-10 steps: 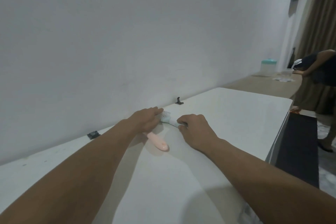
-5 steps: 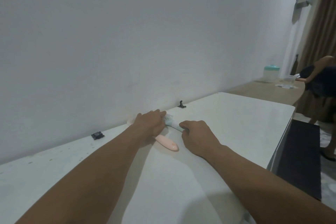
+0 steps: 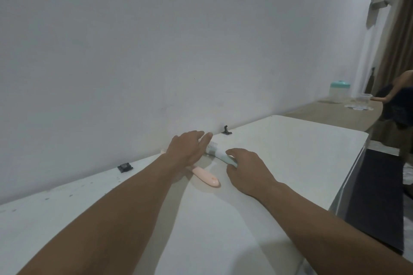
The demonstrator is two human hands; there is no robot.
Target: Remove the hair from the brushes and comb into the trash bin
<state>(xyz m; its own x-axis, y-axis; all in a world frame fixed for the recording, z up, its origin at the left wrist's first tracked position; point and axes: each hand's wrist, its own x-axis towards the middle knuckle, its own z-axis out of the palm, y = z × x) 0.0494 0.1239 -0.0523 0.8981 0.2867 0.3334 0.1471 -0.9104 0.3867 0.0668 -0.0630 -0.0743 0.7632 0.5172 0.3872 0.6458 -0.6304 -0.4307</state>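
Fingers point(image 3: 232, 152) of right hand point(image 3: 248, 169) apparently curl round bristly mint brush point(image 3: 218, 152); left hand point(image 3: 187, 147) lies flat.

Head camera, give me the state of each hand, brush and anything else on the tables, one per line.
Left hand: fingers straight, lying over the pink brush.
Right hand: fingers curled on the teal brush's handle.
Pink brush: flat on the white table, head hidden.
Teal brush: on the table, bristles showing.
Jar: upright, lid on.
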